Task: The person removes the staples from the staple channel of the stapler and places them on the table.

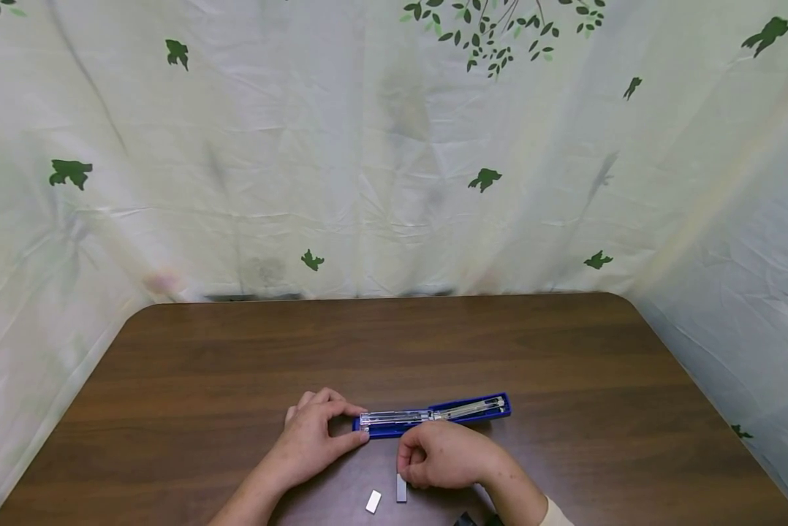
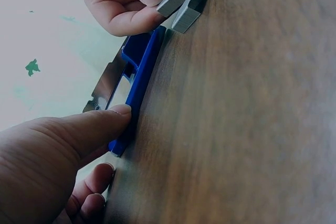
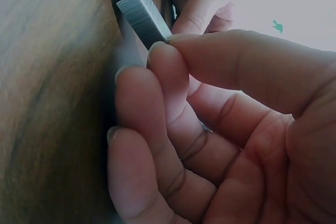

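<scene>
A blue stapler (image 1: 433, 416) lies opened out across the table, its metal channel facing up. My left hand (image 1: 308, 438) grips its left end, thumb on the near side and fingers on the far side. Just in front of the stapler, my right hand (image 1: 449, 454) pinches a strip of staples (image 3: 144, 17) between thumb and forefinger. The strip points toward the near side, close over the table. To its left a shorter strip of staples (image 1: 373, 501) lies on the wood. In the left wrist view the blue base is seen from its side.
The brown wooden table (image 1: 394, 343) has rounded far corners. A pale curtain (image 1: 368, 183) with green leaf prints hangs behind it and along both sides. A small dark object (image 1: 464, 519) shows at the bottom edge, near the right forearm.
</scene>
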`<control>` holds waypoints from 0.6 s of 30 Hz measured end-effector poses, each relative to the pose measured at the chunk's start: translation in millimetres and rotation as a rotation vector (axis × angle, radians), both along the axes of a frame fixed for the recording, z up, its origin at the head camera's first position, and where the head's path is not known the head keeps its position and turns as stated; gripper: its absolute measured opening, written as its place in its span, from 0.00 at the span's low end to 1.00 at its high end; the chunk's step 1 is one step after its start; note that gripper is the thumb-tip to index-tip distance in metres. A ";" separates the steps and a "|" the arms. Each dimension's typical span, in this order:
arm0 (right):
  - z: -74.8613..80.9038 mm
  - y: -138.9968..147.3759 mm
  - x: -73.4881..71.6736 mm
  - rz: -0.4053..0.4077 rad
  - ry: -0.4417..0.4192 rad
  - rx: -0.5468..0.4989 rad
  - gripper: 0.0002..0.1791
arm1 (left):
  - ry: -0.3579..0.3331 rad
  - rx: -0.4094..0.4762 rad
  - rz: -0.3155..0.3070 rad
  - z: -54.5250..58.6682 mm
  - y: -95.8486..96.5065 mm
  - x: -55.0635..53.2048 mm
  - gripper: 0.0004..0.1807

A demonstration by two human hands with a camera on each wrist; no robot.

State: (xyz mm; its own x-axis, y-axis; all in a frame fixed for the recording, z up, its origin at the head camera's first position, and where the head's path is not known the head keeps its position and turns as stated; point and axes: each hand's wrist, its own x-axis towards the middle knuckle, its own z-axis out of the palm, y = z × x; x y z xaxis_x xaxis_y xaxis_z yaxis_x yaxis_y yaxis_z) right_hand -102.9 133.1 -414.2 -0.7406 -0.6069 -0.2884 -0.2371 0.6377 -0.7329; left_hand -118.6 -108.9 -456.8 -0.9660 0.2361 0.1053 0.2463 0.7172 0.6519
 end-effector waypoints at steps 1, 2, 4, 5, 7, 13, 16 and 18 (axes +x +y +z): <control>-0.2 0.0 0.1 -0.004 -0.002 -0.003 0.08 | 0.000 0.001 0.000 0.0 0.0 0.1 0.14; -0.4 -0.1 0.1 -0.007 -0.004 -0.005 0.08 | -0.001 0.001 0.001 -0.1 0.1 -0.1 0.14; -0.8 -0.1 0.2 -0.012 -0.009 -0.009 0.08 | 0.001 0.003 0.001 -0.3 0.1 0.1 0.14; -0.9 -0.1 0.2 -0.015 -0.011 -0.010 0.08 | 0.002 0.002 0.002 -0.4 0.1 0.2 0.14; -1.2 -0.1 0.2 -0.018 -0.014 -0.012 0.08 | 0.006 0.002 0.002 -0.8 0.3 0.3 0.14; -2.0 -0.2 0.5 -0.028 -0.017 -0.018 0.08 | 0.013 -0.003 0.000 -1.1 0.7 0.4 0.14; -2.0 -0.4 0.6 -0.031 -0.022 -0.022 0.08 | 0.016 -0.007 0.000 -1.2 0.8 0.4 0.14; -1.8 -0.5 0.7 -0.031 -0.022 -0.021 0.08 | 0.017 -0.011 -0.001 -1.2 0.7 0.3 0.14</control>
